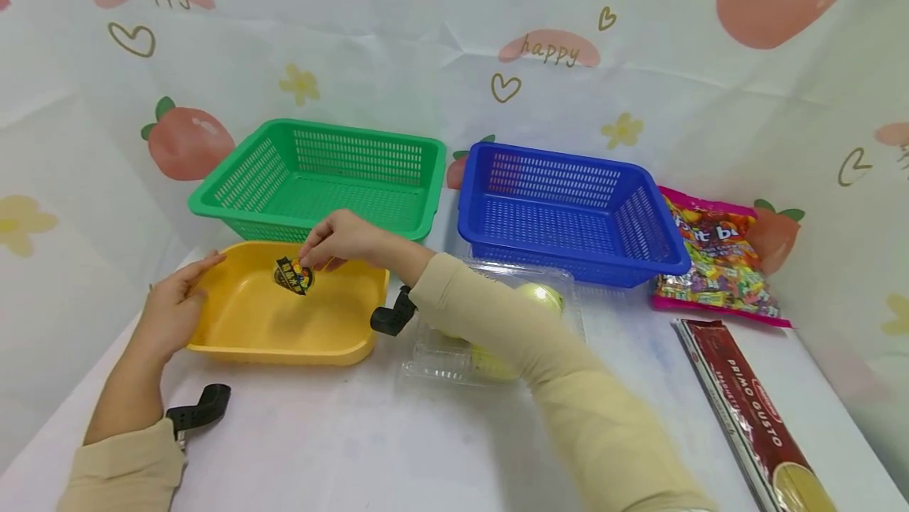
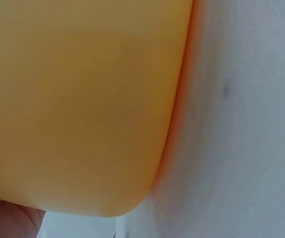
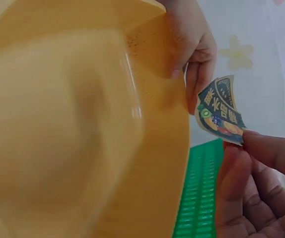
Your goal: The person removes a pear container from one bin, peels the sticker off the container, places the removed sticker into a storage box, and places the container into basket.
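Observation:
A yellow plastic basin (image 1: 277, 354) stands on the left of the table, and nothing lies in it. My left hand (image 1: 170, 308) grips its left rim, with the thumb over the inner side and the fingers outside, as the right wrist view shows. Between thumb and fingertips, my right hand (image 1: 348, 237) pinches a dark fruit label sticker (image 3: 219, 110) by one edge. The curled sticker has Chinese characters and fruit pictures, and it hangs over the basin in the head view. The left wrist view is mostly filled by the basin's outer wall (image 2: 83, 114).
Behind the basin sits a green basket (image 1: 319, 216), with a blue basket (image 1: 568, 252) to its right. Under my right forearm is a clear plastic box (image 1: 440, 370) with round yellow-green items. A candy bag (image 1: 717, 259) and a spaghetti pack (image 1: 753, 409) lie at the right.

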`<state>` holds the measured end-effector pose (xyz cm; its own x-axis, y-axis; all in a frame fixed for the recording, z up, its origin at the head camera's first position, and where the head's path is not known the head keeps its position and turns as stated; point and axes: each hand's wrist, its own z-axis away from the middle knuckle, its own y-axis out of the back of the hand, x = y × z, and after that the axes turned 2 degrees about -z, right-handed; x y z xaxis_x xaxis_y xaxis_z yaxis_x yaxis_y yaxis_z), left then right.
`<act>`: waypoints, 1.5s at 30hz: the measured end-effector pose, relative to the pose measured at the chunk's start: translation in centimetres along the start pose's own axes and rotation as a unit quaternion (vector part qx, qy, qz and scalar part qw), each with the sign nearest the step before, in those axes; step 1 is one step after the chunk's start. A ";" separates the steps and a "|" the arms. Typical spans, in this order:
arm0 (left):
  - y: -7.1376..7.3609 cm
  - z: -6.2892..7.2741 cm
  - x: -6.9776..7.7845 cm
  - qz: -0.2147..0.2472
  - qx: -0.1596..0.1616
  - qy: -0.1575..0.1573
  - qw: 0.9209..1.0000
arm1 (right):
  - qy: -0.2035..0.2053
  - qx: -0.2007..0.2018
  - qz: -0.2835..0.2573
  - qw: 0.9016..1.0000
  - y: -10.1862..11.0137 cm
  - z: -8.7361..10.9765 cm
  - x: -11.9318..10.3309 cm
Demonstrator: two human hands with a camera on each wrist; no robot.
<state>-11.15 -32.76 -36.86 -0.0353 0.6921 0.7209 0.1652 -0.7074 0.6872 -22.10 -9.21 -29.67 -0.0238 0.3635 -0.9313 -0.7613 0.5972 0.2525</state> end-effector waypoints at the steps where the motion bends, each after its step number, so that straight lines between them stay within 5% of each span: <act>1: 0.0 0.0 0.0 0.000 0.000 0.000 1.000 | 0.000 0.001 -0.008 1.000 -0.2 -0.2 -0.1; 16: 0.0 0.2 0.2 0.010 0.007 0.001 1.000 | -0.017 -0.015 -0.018 1.000 -2.1 -2.6 0.0; 26: 0.1 0.1 0.2 0.008 0.020 -0.016 1.000 | -0.029 -0.037 0.012 0.999 -2.7 -3.0 -0.3; 45: -0.1 0.0 0.0 0.011 0.010 -0.002 1.000 | -0.074 -0.070 0.030 0.994 -2.7 -3.3 0.5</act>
<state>-11.15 -32.69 -36.97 -0.0276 0.6769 0.7356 0.1847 -0.7197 0.6692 -22.17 -12.98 -31.68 0.0166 0.5024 -0.8645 -0.8440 0.4706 0.2573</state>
